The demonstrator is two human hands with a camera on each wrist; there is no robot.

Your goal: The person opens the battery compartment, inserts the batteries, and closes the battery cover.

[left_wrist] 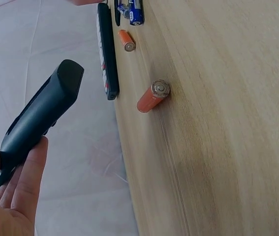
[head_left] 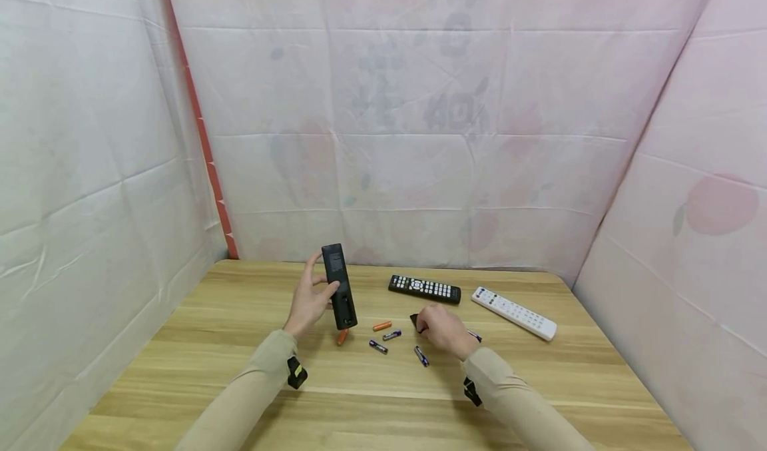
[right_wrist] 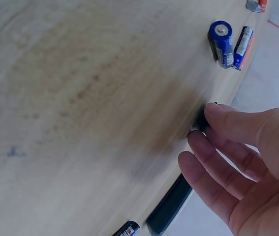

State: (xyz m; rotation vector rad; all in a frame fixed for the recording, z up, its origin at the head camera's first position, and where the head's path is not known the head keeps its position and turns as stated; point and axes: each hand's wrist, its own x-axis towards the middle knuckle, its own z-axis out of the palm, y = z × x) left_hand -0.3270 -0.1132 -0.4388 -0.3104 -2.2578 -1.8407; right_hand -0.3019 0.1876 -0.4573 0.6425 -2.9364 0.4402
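Nearest batteries: a blue battery [head_left: 421, 356] lies toward the person, before the right hand; a second blue battery [head_left: 378, 347] lies further left.
Right hand [head_left: 443, 329]: thumb and fingertips together, pinching a small dark piece [right_wrist: 201, 120] low over the table [head_left: 335, 411]; it is probably a battery cover; whether it touches the wood I cannot tell; a third blue battery [head_left: 474, 336] shows partly past this hand.
Left hand [head_left: 309, 302]: clamped by thumb and fingers on the held remote [head_left: 343, 290], which is raised above the left part of the table, its back toward the head camera.
Battery bay [head_left: 345, 309]: in the held remote's lower end, seemingly uncovered; a dark recess; whether it contains a battery is too small to tell.
Step in hand: judged to be work on this bay and its cover; the next move calls for a steady left hold, the recess kept facing the person, and a sure right pinch.
Middle batteries: an orange battery [head_left: 343, 336] below the held remote; a fourth blue battery [head_left: 392, 335] near another orange battery [head_left: 381, 326]; all lie loose.
Far remotes: a black remote [head_left: 424, 289], buttons up; a white remote [head_left: 513, 314] to its right, likewise; their bays are hidden.
Behind: a pale sheet [head_left: 407, 171].
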